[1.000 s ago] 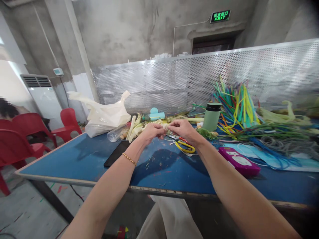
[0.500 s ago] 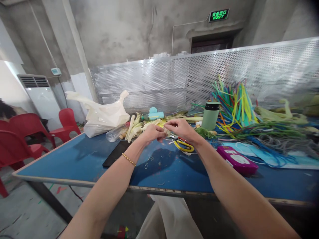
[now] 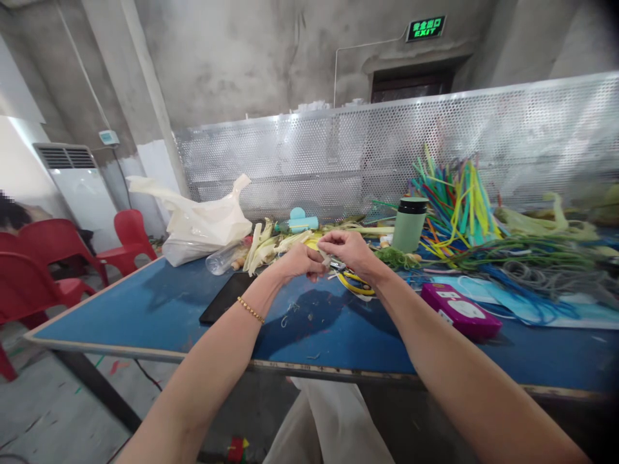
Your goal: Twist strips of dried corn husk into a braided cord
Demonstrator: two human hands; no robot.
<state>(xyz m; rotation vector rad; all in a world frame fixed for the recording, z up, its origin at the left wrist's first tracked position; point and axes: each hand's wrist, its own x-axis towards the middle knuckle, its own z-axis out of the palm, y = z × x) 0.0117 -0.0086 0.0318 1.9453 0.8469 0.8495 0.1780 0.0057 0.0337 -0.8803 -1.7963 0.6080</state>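
Note:
My left hand [image 3: 302,261] and my right hand [image 3: 349,251] meet above the table, close together, both with curled fingers. A small pale strip [image 3: 325,258], like a bit of husk, is pinched between their fingertips; its exact kind is too small to tell. Under my right hand lies a yellow-handled tool [image 3: 355,285] with a metal part, partly covered by the hand. Just beyond my left hand are pale dried husks [image 3: 262,248]. A black flat tablet-like object [image 3: 226,299] rests left of my left forearm.
On the blue table [image 3: 159,316] stand a white plastic bag [image 3: 206,225], a clear bottle [image 3: 222,259], a green jar [image 3: 409,225] and a purple box [image 3: 459,310]. Colourful strips [image 3: 464,206] and tangled cords pile up at the right. Behind runs a perforated metal panel [image 3: 290,151]. Red chairs [image 3: 53,248] are left.
My left hand has turned and shifted slightly, its fingers curling lower near the pale strip. My right hand stays almost in place. The things on the table have not moved.

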